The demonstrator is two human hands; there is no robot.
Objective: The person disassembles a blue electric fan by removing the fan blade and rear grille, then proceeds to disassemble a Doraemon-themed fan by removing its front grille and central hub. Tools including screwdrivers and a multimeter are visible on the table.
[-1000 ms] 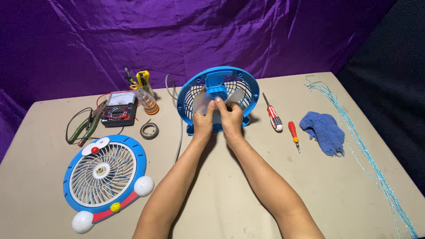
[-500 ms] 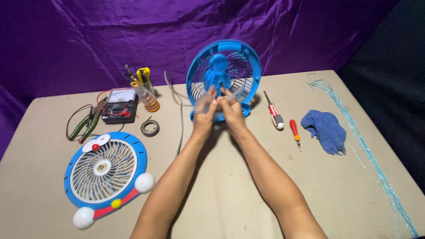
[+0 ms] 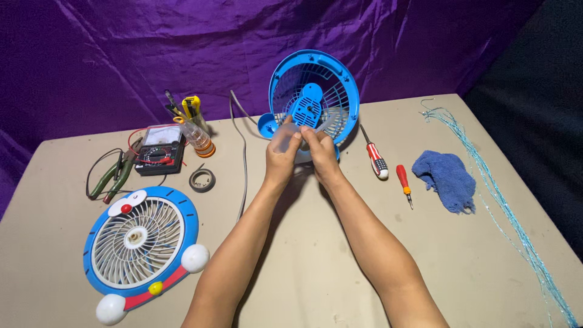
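Now both hands, left hand [image 3: 283, 153] and right hand [image 3: 320, 152], grip the clear fan blade [image 3: 291, 135], with the blue fan housing [image 3: 314, 100] tilted further upright than before.

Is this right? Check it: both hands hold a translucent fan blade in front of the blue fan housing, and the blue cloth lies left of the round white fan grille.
Not quite. In the head view the crumpled blue cloth lies far right of the round white fan grille, beyond the two red-handled screwdrivers. The rest holds: the left hand and right hand hold the translucent fan blade before the blue fan housing.
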